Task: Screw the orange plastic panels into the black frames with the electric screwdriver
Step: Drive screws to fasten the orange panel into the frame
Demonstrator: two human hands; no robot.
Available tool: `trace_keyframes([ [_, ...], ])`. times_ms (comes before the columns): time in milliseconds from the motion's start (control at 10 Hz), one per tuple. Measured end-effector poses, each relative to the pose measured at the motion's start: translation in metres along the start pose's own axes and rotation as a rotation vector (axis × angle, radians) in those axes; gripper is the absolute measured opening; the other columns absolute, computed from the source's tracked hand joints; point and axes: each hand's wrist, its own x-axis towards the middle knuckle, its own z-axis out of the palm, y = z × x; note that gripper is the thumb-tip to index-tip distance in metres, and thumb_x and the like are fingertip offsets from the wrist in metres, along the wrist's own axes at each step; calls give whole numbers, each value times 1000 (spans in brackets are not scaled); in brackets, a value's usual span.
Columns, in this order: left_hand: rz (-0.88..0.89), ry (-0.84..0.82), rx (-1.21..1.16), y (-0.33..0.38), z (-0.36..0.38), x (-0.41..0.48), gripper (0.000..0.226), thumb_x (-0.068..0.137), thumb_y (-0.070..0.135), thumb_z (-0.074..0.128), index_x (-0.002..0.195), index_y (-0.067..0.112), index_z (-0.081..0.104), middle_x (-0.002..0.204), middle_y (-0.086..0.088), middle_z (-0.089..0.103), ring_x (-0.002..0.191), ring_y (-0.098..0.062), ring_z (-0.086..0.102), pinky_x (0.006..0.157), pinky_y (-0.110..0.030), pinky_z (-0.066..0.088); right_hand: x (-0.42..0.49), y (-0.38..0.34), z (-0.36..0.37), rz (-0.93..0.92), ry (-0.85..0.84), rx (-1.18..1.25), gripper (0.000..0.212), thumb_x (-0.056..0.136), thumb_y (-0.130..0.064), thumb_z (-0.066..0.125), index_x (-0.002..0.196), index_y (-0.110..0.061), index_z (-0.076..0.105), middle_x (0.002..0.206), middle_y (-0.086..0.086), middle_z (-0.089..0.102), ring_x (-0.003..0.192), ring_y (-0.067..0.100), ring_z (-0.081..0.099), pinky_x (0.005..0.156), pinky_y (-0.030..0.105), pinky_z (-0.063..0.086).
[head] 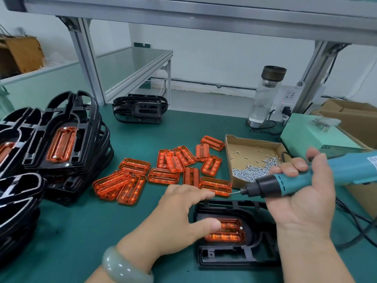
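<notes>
– Orange panel (228, 231) is seated in the black frame (224, 260) right in front of the person, left hand (183, 217) pressing it down, fingers relaxed.
– Yeah, but the right hand (302, 201) is wrapped round the electric screwdriver (285, 182), bit near that left fingertip. One slip could jab it.

Green bench (81, 231): frames (140, 111), panels (163, 176), seemingly bottle (263, 103)

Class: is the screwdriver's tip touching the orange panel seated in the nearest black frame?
No, the right hand holds the electric screwdriver, tip clear of that orange panel.
</notes>
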Motion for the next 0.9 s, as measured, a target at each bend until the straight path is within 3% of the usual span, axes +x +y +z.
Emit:
trace_keyframes([
  [100,73,121,49,6,6,8,48,86,47,59,132,40,48,125,26,44,120,7,20,100,-8,17,4,-2,-4,4,57,24,12,82,-34,60,90,-27,54,61,-13,47,50,1,45,62,17,46],
  [200,125,135,199,16,11,18,43,91,41,53,134,34,49,129,16,51,121,-4,28,99,-10,18,7,-2,-6,17,85,38,16,81,-34,61,92,-27,53,61,-13,46,50,1,44,62,17,45],
  [300,100,87,364,23,16,27,43,94,40,49,136,32,47,128,5,54,118,-17,37,104,-27,28,9,-3,-7,33,103,35,19,77,-34,62,92,-27,53,60,-12,46,50,1,44,62,17,45],
  [400,61,54,436,26,18,31,43,94,38,50,136,31,48,127,0,53,115,-22,41,102,-34,34,9,-2,-9,53,106,29,18,76,-35,62,90,-27,53,60,-12,46,49,1,44,61,17,45],
  [600,71,100,445,27,13,30,38,94,37,51,131,31,53,122,2,54,112,-20,44,97,-31,33,13,-5,-11,76,136,28,11,82,-35,60,86,-27,53,60,-13,46,48,0,45,60,16,46],
  [900,-55,417,447,18,-25,6,29,92,42,50,120,35,55,109,14,52,106,-9,45,89,-22,35,14,5,-15,-54,107,42,9,85,-34,59,84,-28,53,60,-13,43,50,0,43,60,16,42],
])
